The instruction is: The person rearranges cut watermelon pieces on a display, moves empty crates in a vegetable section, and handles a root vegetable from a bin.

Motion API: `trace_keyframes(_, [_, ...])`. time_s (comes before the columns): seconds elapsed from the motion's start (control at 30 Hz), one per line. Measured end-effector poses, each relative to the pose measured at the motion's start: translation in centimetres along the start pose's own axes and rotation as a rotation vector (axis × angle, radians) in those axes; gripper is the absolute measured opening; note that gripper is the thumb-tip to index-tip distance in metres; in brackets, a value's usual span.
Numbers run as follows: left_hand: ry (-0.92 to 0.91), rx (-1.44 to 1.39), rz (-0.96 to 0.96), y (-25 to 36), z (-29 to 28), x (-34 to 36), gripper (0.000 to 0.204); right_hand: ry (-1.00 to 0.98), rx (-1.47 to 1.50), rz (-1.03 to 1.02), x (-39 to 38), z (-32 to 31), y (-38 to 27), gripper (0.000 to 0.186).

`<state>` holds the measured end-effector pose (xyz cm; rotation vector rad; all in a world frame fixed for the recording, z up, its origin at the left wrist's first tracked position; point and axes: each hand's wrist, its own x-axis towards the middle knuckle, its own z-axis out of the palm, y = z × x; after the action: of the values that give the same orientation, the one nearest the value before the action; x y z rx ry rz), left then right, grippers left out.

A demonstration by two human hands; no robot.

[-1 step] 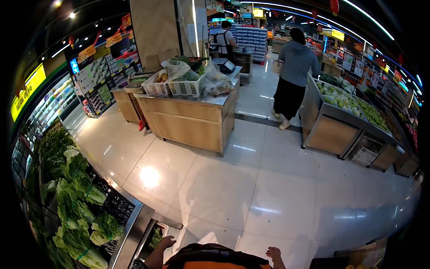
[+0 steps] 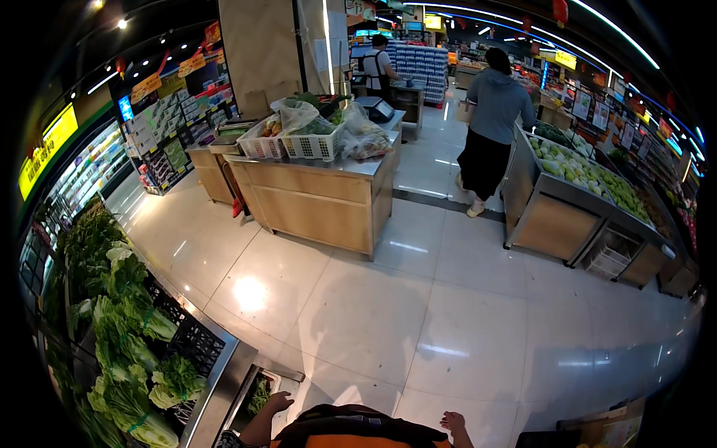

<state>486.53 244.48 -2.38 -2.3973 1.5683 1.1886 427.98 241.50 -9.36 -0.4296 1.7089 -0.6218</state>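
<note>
My left hand (image 2: pixel 279 402) hangs low at the picture's lower edge with loose, stretched fingers and holds nothing. It is nearest to a low bin of leafy greens (image 2: pixel 259 395) under the vegetable stand. To the right, my right hand (image 2: pixel 452 421) hangs above the floor, empty, its fingers a little apart. Between the hands shows the dark and orange clothing on my body. Heads of green lettuce (image 2: pixel 123 347), some tied with bands, lie on the stand at my left, beside a black plastic crate (image 2: pixel 196 340).
Ahead stands a wooden counter (image 2: pixel 302 201) with white baskets (image 2: pixel 312 146), bagged produce (image 2: pixel 366 142) and a scale (image 2: pixel 375 109). A person in a grey hoodie (image 2: pixel 498 97) stands beside a produce stand (image 2: pixel 549 216). Farther back is an aproned person (image 2: pixel 378 71). Pale tiled floor (image 2: pixel 358 321) lies between.
The view has shifted very slightly. Both of my hands stay low and empty, in nearly the same places.
</note>
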Motion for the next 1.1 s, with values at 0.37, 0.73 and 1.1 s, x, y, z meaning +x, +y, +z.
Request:
trace_keyframes(0.37, [0.138, -0.392, 0.298, 12.0, -17.0, 3.5, 0.056, -0.346, -0.363, -0.084, 5.4, 13.8, -10.8, 0.036])
trace_keyframes(0.73, [-0.202, -1.88, 0.892, 17.4, -34.2, 9.5, 0.074, -0.252, -0.943, -0.18, 7.5, 24.0, -24.7, 0.043])
trace_keyframes(1.1, [-0.023, -1.879, 0.646, 11.6, -41.4, 23.0, 0.064, -0.17, -0.247, 0.072, 18.0, 35.7, -39.3, 0.042])
